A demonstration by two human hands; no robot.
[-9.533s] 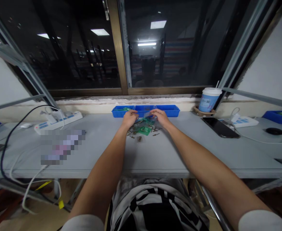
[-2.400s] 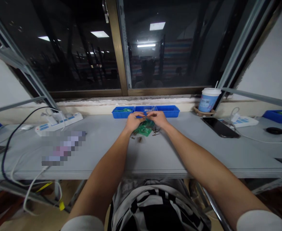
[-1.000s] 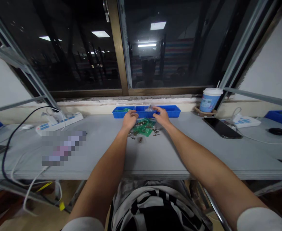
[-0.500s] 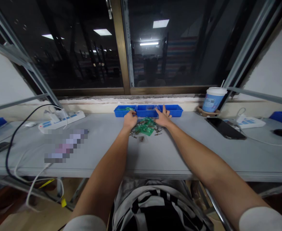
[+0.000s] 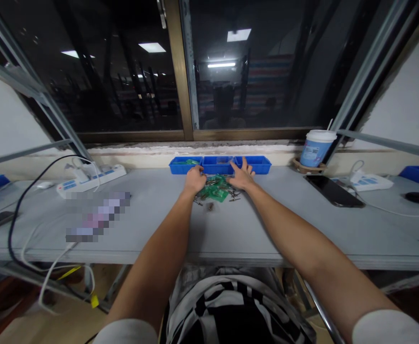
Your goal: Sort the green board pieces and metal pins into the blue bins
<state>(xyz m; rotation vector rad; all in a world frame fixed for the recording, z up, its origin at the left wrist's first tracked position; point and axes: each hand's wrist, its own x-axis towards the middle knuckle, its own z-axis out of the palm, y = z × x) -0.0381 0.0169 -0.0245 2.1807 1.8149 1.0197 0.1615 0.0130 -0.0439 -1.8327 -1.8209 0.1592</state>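
A pile of green plastic packets [image 5: 218, 192] and thin metal pieces, like small rivets or screws, lies on the grey table. At the pile's left edge is my left hand [image 5: 195, 180], its fingers curled together; anything in them is hidden. My right hand [image 5: 243, 177] is over the pile's right side with fingers spread, some reaching toward the bins. Behind the pile stand a left blue bin [image 5: 185, 169] with green packets, a middle blue bin [image 5: 217, 169] with a clear packet, and a right blue bin [image 5: 263, 168], partly behind my right fingers. A small clear packet [image 5: 210, 207] lies in front.
A lidded blue cup [image 5: 317, 150] sits in a brown holder at right, near a black phone [image 5: 333, 191] and a white power strip [image 5: 370, 182]. Another power strip [image 5: 93, 180], cables and a blurred-out object [image 5: 100, 217] are at left. A window rises behind.
My left hand has shifted slightly right and down toward the pile. The right hand stays almost in place, fingers still spread. The bins have not moved.
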